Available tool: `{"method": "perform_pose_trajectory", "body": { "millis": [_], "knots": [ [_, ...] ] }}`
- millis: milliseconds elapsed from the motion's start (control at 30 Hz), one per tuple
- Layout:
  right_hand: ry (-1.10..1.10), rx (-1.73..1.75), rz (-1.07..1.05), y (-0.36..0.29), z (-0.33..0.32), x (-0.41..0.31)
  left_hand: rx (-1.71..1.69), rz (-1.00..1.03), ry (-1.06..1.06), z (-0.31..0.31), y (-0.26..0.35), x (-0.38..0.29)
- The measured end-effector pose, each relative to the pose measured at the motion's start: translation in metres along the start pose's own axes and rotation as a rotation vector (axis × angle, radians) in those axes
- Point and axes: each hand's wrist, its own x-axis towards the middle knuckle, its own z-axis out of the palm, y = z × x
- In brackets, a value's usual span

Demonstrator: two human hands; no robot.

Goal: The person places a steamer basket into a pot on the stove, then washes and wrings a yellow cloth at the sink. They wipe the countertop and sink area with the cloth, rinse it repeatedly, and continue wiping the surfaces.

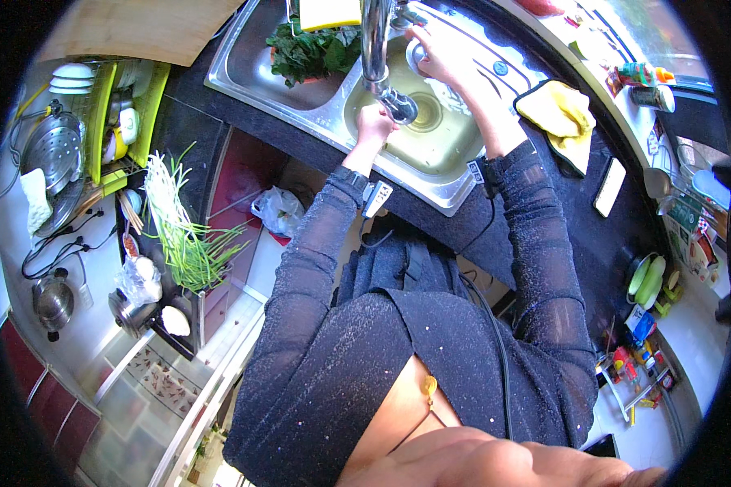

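Observation:
My left hand (374, 125) is curled just beside the spout head of the chrome faucet (376, 49), over the near side of the right sink basin (444, 161). Whether its fingers hold anything is hidden. At the far side of that basin, my right hand (441, 61) grips a small round metal piece (414, 56), whose exact kind I cannot make out. Shallow, slightly cloudy water stands around the drain (425, 112). In the left basin lie dark leafy greens (317, 52), with an orange-brown container edge showing below them.
A yellow cloth (557, 119) and a phone-like slab (610, 187) lie on the dark counter to the right. Green onions (180, 225) hang over the counter edge at left, near a green dish rack (103, 122). Pale green gourds (649, 281) sit farther right.

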Motion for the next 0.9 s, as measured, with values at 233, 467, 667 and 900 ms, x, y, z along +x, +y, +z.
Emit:
{"method": "perform_pose_trajectory", "body": {
  "millis": [233,467,667,900],
  "knots": [
    [-0.037,0.051,-0.028,0.008,-0.012,-0.009,-0.415,-0.228,-0.071,0.012,0.021,-0.005],
    [-0.115,0.107,0.015,0.016,-0.018,-0.010,-0.601,-0.192,-0.156,0.015,0.022,-0.006],
    [-0.095,0.338,0.141,0.007,-0.001,-0.029,-0.550,-0.167,-0.384,0.017,0.007,-0.009],
    [-0.278,0.623,0.342,-0.056,0.037,-0.105,-0.004,0.087,-0.223,0.007,-0.009,-0.014]
  ]
}}
